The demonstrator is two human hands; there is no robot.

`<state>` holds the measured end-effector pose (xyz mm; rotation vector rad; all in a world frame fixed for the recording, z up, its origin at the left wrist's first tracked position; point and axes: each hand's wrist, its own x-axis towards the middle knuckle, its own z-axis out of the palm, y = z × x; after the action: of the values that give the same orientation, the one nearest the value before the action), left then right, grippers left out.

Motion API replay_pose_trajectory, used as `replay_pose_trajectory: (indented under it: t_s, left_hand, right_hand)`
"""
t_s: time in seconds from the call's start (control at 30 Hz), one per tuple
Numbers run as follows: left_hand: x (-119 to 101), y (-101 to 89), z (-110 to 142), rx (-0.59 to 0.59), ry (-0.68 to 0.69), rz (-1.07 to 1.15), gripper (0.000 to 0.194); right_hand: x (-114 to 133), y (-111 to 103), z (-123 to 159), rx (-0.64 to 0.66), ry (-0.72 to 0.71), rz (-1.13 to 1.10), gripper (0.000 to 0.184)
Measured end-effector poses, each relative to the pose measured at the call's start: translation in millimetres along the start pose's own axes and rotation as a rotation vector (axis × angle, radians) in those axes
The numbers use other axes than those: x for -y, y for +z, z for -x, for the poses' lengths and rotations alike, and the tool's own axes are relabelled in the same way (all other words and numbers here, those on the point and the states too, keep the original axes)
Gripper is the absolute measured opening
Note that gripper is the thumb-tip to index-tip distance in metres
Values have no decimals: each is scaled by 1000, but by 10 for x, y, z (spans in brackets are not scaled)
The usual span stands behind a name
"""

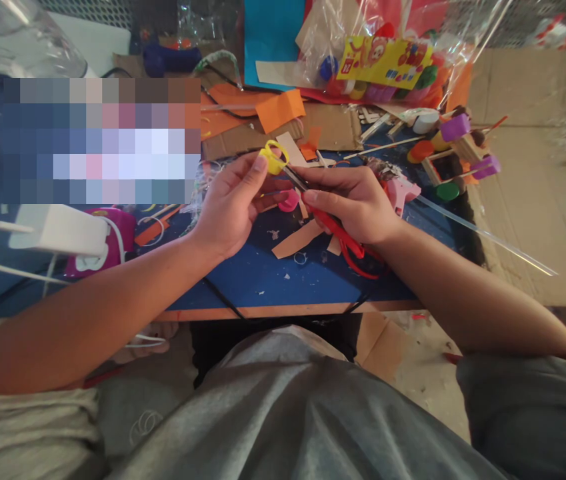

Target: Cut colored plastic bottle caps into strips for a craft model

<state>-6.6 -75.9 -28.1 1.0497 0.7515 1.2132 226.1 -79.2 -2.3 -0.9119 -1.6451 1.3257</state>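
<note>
My left hand (235,203) pinches a small yellow ring-shaped piece (273,160) between thumb and fingers, above the blue tabletop. In my right hand (357,200) is a pair of red-handled scissors (340,233), its loops hanging below the palm. The metal blades point up and left and meet the lower edge of the yellow piece; whether they touch it I cannot tell. A round pink cap (289,200) shows just under my left fingertips. Brown paper strips (297,241) lie beneath the hands.
Right of my right hand are a pink glue gun (403,192), a clear stick (487,233) and a small wooden-stick model (437,167) with coloured caps. Behind lies a clear bag (387,60) of colourful tubs. A white charger (63,230) with cables stands left; a cardboard sheet (527,167) covers the right.
</note>
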Motion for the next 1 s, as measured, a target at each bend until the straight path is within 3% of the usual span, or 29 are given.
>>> replay_pose_trajectory:
  t_s: [0.13, 0.33, 0.7, 1.0]
  left_hand:
    - [-22, 13, -3, -4, 21, 12, 54]
    - [9, 7, -16, -199, 184, -204, 53]
    - [104, -149, -82, -134, 330, -246, 45]
    - [134, -171, -85, -128, 325, -219, 44]
  right_hand:
    - [5, -6, 5, -2, 3, 4, 58]
    - [-27, -26, -15, -13, -5, 27, 57]
    - [-36, -29, -33, -36, -14, -10, 45]
    - [-34, -16, -17, -9, -30, -13, 46]
